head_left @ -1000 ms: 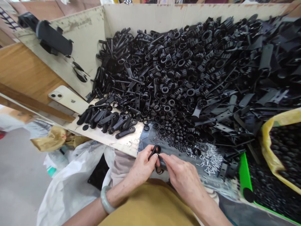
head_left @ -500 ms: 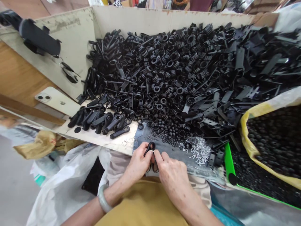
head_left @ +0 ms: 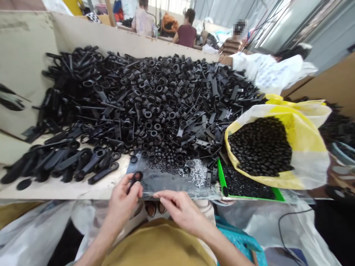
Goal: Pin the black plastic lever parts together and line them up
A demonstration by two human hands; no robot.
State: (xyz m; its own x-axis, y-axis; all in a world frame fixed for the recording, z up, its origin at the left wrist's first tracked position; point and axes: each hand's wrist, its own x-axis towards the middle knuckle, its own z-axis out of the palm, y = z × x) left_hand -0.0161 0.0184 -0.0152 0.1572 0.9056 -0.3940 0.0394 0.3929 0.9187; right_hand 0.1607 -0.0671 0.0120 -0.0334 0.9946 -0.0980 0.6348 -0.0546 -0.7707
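Note:
My left hand (head_left: 123, 197) is closed around a black plastic handle with a ring end (head_left: 136, 177), held over the table's front edge. The ring sticks up between thumb and forefinger; the rest is hidden in the fingers. To the right, and apart from it, my right hand (head_left: 180, 207) is closed in a pinch. Something thin and light seems to show at its fingertips, too small to name. Just beyond the hands lie small black balls (head_left: 163, 155) and a scatter of small silver pins (head_left: 199, 171) on a dark mat (head_left: 161, 181).
A large heap of black plastic parts (head_left: 149, 92) fills the table behind. Similar handles (head_left: 66, 162) lie in a row at left. At right stand a green-edged tray (head_left: 221, 177) and a yellow-white sack (head_left: 307, 147) of black balls. Several people sit in the background.
My hands have moved apart: the right hand has left the black handle, while the left keeps hold of it. The view has swung right, bringing the whole sack and background people into sight.

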